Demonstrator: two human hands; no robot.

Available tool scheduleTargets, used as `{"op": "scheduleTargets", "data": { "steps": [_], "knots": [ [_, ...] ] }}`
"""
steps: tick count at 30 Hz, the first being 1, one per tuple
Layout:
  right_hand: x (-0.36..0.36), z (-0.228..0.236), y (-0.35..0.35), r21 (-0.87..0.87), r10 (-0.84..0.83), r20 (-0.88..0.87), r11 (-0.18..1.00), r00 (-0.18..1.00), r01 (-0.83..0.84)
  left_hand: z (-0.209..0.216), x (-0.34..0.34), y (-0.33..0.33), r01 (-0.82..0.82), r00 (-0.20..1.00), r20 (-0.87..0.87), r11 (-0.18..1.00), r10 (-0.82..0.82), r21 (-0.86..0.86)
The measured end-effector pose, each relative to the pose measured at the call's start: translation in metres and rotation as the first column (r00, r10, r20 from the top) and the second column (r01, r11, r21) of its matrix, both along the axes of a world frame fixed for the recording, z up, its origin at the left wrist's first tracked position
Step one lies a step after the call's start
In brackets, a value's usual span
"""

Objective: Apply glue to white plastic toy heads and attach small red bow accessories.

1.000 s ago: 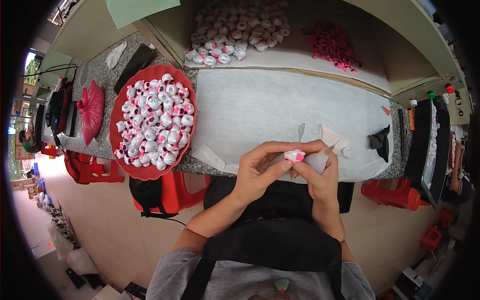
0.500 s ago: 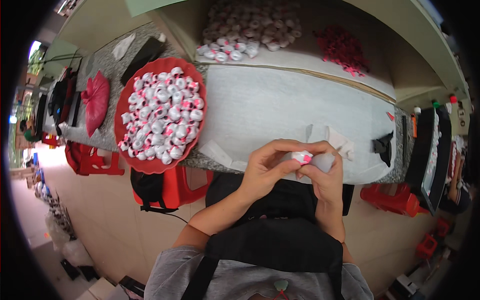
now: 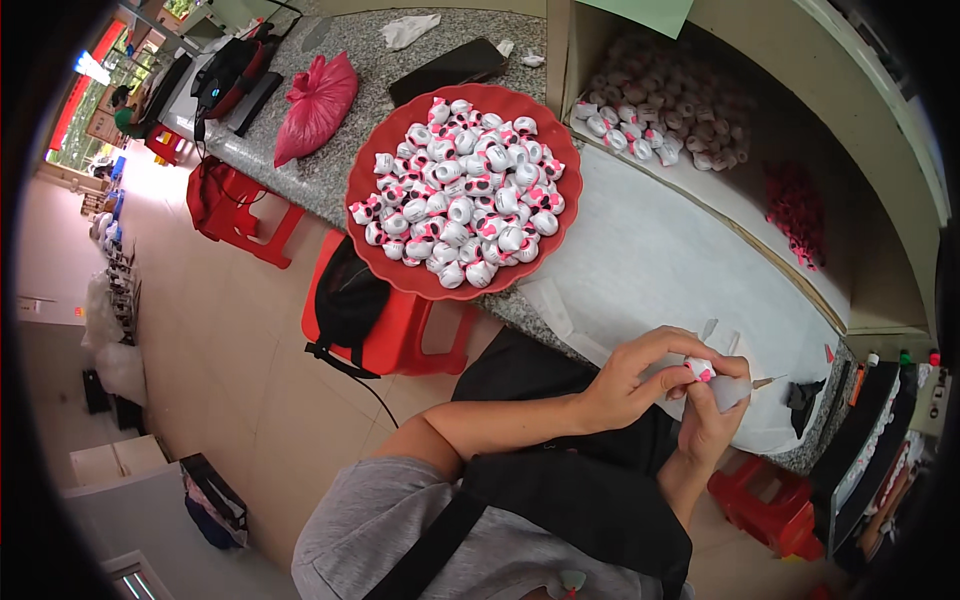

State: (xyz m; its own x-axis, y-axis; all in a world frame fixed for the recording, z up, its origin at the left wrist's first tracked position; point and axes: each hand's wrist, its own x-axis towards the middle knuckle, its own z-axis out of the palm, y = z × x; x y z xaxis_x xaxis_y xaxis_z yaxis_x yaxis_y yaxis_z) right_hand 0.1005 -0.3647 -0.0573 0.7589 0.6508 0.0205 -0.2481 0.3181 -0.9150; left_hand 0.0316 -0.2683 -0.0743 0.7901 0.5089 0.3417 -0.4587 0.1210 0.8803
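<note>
A scalloped red bowl (image 3: 385, 265), heaped with white-and-pink pieces, stands on the granite worktop (image 3: 365, 35), well to the left of both hands. The left hand (image 3: 640, 380) pinches one small white piece (image 3: 699, 368) between thumb and fingers, near the white sheet (image 3: 640, 250). The right hand (image 3: 708, 428) meets it from the other side, thumb close against the piece, its fingers curled about a translucent bottle (image 3: 733, 392) with a needle tip (image 3: 768, 382). A black scrap (image 3: 802, 400) lies to the right hand's right. In this grasp, uneven thumb pressure could make the piece slip; an unintended squeeze could expel whatever the bottle contains, and the bare needle could prick. The piece's pink patch faces the right thumb; from where I stand, its long axis cannot be told, fingers covering much of it. The bottle lies roughly sideways, needle pointing right, away from the left hand.
</note>
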Motion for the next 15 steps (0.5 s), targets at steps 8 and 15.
{"op": "scheduleTargets", "data": {
  "steps": [8, 15],
  "knots": [
    [-0.001, 0.01, 0.019, -0.034, 0.109, -0.059, 0.993, 0.992, -0.111, 0.018, -0.03, 0.051, -0.247, 0.968, 0.035, 0.909, 0.25, 0.335],
    [0.02, -0.002, -0.008, -0.13, 0.027, -0.011, 0.991, 1.0, -0.029, 0.053, -0.041, 0.106, -0.459, 0.509, 0.102, 0.169, 0.855, 0.872]
  ]
}}
